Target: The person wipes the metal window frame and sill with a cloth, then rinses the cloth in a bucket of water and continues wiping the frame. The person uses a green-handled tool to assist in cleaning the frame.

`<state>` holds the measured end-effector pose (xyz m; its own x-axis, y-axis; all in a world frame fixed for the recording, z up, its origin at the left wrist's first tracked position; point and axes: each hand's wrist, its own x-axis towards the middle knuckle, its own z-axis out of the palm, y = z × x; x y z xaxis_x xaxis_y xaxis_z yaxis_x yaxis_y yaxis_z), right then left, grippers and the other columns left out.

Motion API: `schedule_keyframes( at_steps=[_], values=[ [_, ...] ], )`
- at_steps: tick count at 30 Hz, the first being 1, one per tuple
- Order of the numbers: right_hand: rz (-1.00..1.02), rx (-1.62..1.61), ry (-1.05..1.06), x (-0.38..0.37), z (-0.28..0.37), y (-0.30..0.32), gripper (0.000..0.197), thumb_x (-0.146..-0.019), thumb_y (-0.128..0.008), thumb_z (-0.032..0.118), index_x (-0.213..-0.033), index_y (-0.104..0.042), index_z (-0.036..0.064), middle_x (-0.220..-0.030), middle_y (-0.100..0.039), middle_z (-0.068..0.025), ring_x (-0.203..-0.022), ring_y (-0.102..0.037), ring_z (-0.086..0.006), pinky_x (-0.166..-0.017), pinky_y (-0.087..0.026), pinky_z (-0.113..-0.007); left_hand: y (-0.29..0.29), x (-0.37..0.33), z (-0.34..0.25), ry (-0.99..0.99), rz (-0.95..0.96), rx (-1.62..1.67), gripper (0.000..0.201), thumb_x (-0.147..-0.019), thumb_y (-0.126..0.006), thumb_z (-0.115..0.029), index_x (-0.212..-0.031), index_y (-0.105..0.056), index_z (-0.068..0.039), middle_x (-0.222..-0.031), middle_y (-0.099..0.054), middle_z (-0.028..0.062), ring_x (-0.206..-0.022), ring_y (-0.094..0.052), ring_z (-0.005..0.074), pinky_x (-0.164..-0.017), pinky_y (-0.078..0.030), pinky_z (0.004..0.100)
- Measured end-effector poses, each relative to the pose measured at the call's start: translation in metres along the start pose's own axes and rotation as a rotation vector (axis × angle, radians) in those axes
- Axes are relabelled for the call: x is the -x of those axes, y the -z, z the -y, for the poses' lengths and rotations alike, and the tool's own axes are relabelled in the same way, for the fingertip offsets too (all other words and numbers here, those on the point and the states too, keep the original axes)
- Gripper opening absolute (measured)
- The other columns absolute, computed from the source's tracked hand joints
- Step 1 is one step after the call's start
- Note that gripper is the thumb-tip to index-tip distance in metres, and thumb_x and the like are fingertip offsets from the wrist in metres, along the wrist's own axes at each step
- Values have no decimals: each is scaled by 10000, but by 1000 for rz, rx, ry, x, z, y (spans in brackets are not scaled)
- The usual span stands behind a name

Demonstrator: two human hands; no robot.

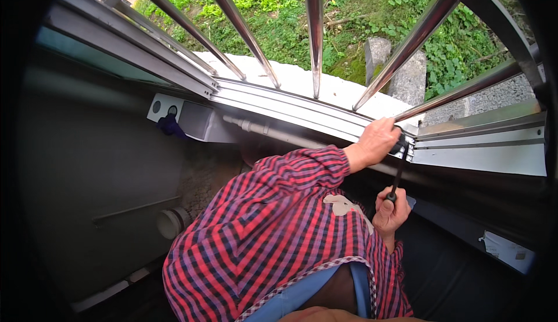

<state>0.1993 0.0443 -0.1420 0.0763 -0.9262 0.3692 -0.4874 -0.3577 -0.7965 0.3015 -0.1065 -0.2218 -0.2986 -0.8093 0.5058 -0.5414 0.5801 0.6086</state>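
Observation:
My left hand (375, 141) is at the right-hand corner of the white window track (296, 111), its fingers closed over a dark black piece (399, 144) there. Lower and to the right, my right hand (390, 212) is closed round the lower end of a slim black rod-like tool (398, 176). The tool runs up from my fist to the dark piece by the left hand. Its exact kind and how its tip meets the track cannot be made out. Both arms are in red and dark checked sleeves.
Metal bars (314, 37) rise beyond the track, with grass outside. An aluminium window frame (133, 37) stands at the left. Below the sill are a pale pipe (273, 132), a white box (183, 115) with a dark purple cloth (170, 126), and a round pipe end (170, 224).

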Motion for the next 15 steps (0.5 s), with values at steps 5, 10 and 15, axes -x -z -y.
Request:
schedule_keyframes(
  at_steps=[5,10,15],
  values=[
    [-148,-140,-15,10,1,1,621,-1053,-544,590,-844,-534,5,-643,-505,-38,-511,-445,-103,-480,-298,-258,54,22,-18,-124,-316,109,250,-870,-713,-93,-1115,-683,-55,-933,-573,105,-856,-626,285,-707,-544,385],
    [-88,-152,22,9,-6,-12,629,-1066,-516,588,-837,-530,3,-597,-480,-35,-495,-443,-104,-472,-305,-256,153,99,63,205,-387,-282,293,-840,-777,-56,-1130,-741,-75,-905,-629,100,-787,-660,277,-661,-568,390],
    [62,-143,-5,4,-3,-29,612,-1074,-508,575,-862,-577,4,-594,-514,-32,-475,-497,-121,-472,-352,-267,162,127,116,415,-133,-611,65,-892,-695,-105,-953,-709,-87,-914,-658,79,-794,-669,279,-644,-566,404]
  ],
)
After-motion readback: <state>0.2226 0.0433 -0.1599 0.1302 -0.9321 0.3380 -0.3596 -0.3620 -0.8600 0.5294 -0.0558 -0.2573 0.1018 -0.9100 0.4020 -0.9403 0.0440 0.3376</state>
